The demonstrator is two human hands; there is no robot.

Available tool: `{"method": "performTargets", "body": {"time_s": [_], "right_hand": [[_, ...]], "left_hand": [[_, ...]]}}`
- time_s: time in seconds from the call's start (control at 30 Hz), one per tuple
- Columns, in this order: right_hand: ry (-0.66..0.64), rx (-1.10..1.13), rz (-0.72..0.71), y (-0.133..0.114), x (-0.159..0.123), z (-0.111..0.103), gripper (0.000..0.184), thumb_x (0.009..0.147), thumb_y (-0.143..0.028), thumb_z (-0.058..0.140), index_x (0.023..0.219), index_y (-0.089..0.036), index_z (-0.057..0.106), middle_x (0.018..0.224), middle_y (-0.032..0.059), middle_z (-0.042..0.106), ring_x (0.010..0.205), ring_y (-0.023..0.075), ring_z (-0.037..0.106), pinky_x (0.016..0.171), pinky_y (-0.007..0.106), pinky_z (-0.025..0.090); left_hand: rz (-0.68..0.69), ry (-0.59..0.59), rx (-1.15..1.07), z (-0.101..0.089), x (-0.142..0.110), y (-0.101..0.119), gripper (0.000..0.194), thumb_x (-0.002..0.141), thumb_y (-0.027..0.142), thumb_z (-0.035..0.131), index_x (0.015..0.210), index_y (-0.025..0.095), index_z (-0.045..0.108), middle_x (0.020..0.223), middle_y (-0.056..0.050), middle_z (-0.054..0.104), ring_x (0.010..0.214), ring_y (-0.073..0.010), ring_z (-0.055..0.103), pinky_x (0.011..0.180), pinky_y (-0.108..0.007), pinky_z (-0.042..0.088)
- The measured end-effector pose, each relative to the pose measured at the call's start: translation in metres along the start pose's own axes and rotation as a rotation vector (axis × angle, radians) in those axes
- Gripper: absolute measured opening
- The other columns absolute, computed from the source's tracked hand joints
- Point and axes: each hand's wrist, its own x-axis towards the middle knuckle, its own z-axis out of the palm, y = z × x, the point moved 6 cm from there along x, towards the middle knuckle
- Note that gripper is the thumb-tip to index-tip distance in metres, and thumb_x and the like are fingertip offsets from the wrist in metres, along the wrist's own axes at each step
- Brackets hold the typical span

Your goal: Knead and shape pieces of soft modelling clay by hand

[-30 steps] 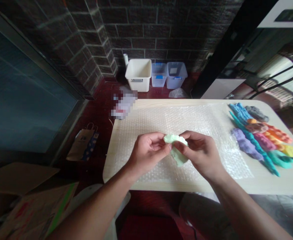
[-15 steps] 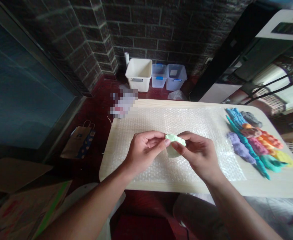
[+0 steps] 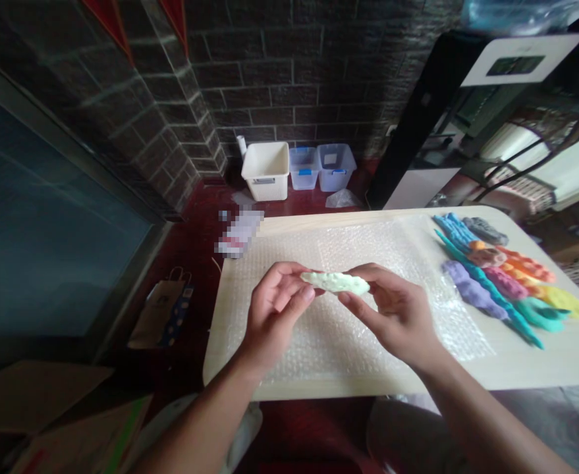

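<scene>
A pale green, lumpy strip of what looks like modelling clay (image 3: 336,282) is held level above the table, pinched at both ends. My left hand (image 3: 278,309) grips its left end between thumb and fingers. At the right end, my right hand (image 3: 392,306) pinches it the same way, the thumb along its lower edge. Beneath both hands lies a sheet of bubble wrap (image 3: 289,342). Several coloured clay pieces sit on the right of the table, among them a purple lump (image 3: 471,289), a long teal strip (image 3: 496,296) and a yellow piece (image 3: 568,303).
The pale wooden table (image 3: 467,378) has rounded corners. Behind it on the floor stand a cream bin (image 3: 269,171) and two clear boxes (image 3: 336,168). A water dispenser (image 3: 420,125) rises at the back right. To the left are a paper bag (image 3: 158,313) and cardboard (image 3: 37,395).
The green piece now shows as a longer, level strip, where before it was shorter, tilted and hung down in the middle. My hands are slightly further apart at its ends. The view has shifted.
</scene>
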Motion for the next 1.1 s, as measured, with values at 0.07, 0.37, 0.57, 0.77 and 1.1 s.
{"method": "performTargets", "body": {"time_s": [0.07,0.37,0.57,0.77,1.1], "right_hand": [[-0.01,0.061,0.065,0.003,-0.001,0.002,0.017,0.092,-0.023,0.082,0.108,-0.026,0.078,0.101,0.0051,0.077,0.092,0.0201,0.072,0.083,0.035,0.058],[0.003,-0.011,-0.11,-0.001,0.003,-0.002,0.027,0.087,-0.018,0.084,0.11,-0.028,0.076,0.111,0.0068,0.075,0.106,0.0241,0.07,0.095,0.042,0.056],[-0.007,-0.148,-0.162,-0.007,0.002,-0.003,0.03,0.089,-0.014,0.078,0.114,-0.03,0.075,0.124,0.0087,0.072,0.122,0.0287,0.067,0.106,0.05,0.053],[0.011,-0.156,-0.158,-0.007,0.002,-0.004,0.028,0.089,-0.017,0.08,0.113,-0.03,0.075,0.123,0.0092,0.072,0.119,0.0287,0.068,0.103,0.05,0.055],[0.016,-0.115,-0.145,-0.003,0.005,-0.003,0.02,0.092,-0.021,0.078,0.111,-0.027,0.075,0.12,0.0107,0.072,0.117,0.027,0.07,0.1,0.048,0.058]], "left_hand": [[-0.019,0.03,0.007,-0.002,0.001,-0.003,0.02,0.095,0.027,0.077,0.112,0.022,0.068,0.105,-0.007,0.079,0.101,-0.0213,0.077,0.094,-0.039,0.064],[-0.093,0.074,-0.125,-0.006,0.005,0.002,0.016,0.082,0.016,0.084,0.093,0.02,0.073,0.113,-0.006,0.08,0.109,-0.0215,0.075,0.096,-0.034,0.06],[-0.091,0.042,-0.194,-0.005,0.005,0.005,0.015,0.077,0.011,0.081,0.083,0.02,0.071,0.115,-0.004,0.079,0.112,-0.0218,0.074,0.095,-0.034,0.06],[-0.058,0.028,-0.186,-0.006,0.004,0.007,0.015,0.075,0.01,0.079,0.084,0.02,0.071,0.115,-0.006,0.078,0.114,-0.023,0.074,0.097,-0.036,0.06],[-0.011,-0.003,-0.139,-0.003,0.005,0.005,0.024,0.077,0.013,0.089,0.092,0.023,0.073,0.112,-0.003,0.08,0.112,-0.0194,0.075,0.1,-0.033,0.059]]}}
